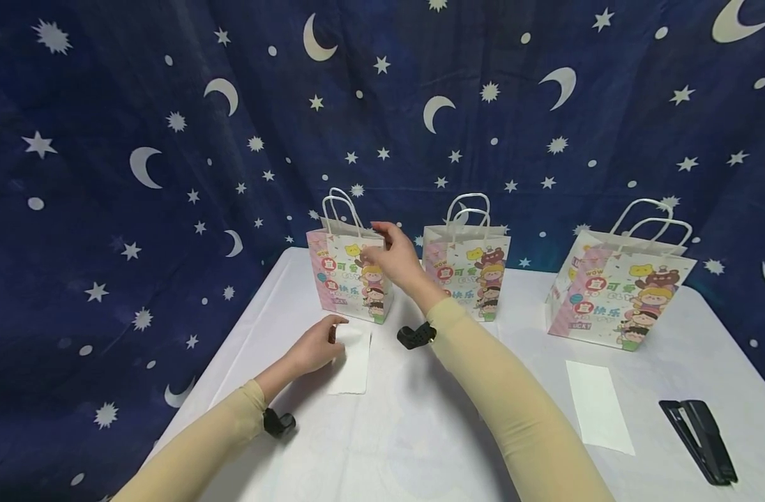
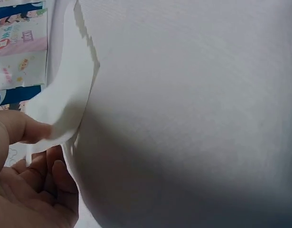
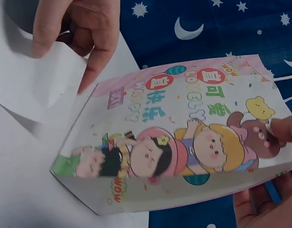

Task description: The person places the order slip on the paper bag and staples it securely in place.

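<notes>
My left hand (image 1: 314, 346) pinches the edge of a white paper strip (image 1: 354, 366) between thumb and fingers. In the left wrist view the strip (image 2: 65, 90) bends up off the cloth beneath, its far edge ragged. Just behind it stands the leftmost paper gift bag (image 1: 338, 272), printed with cartoon characters and fitted with white twisted handles. My right hand (image 1: 397, 258) holds that bag by its upper right side. The right wrist view has the thumb (image 3: 284, 129) on the bag's printed front and the other fingers round the side.
A matching middle bag (image 1: 466, 272) stands close to my right forearm, and a third bag (image 1: 614, 300) is farther right. Before that one lie another white paper strip (image 1: 598, 404) and a black stapler (image 1: 702, 439). A starry blue curtain (image 1: 382, 125) hangs behind the white-covered table (image 1: 413, 446).
</notes>
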A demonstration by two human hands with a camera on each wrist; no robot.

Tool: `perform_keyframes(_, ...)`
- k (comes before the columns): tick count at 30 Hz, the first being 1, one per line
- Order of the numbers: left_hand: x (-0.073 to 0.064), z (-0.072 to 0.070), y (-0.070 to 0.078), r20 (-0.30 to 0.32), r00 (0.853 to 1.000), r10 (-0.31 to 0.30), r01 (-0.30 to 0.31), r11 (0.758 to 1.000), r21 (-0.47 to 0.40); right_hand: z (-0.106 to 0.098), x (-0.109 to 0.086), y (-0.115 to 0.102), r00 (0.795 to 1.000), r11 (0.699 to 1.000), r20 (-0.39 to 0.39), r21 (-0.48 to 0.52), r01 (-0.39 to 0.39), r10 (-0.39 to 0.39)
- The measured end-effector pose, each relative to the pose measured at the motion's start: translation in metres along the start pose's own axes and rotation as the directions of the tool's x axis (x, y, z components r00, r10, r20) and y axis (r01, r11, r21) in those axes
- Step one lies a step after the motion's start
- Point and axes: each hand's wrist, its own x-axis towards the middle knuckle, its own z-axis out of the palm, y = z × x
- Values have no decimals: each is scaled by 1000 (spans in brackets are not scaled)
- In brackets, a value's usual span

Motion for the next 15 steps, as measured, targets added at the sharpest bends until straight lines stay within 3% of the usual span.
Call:
perform_keyframes(4, -2, -1, 0, -37, 999, -1, 1, 1000, -13, 1, 1, -1, 999, 1000, 39, -2, 7, -7)
perform_keyframes(9, -6, -7, 2, -93, 994, 49, -50, 999, -12, 5, 1, -3, 999, 996, 51, -85, -2, 7)
perform_keyframes(15, -7, -23, 13, -200, 977, 67, -83, 994, -69, 5, -2, -5, 998, 992, 38, -118, -47, 51)
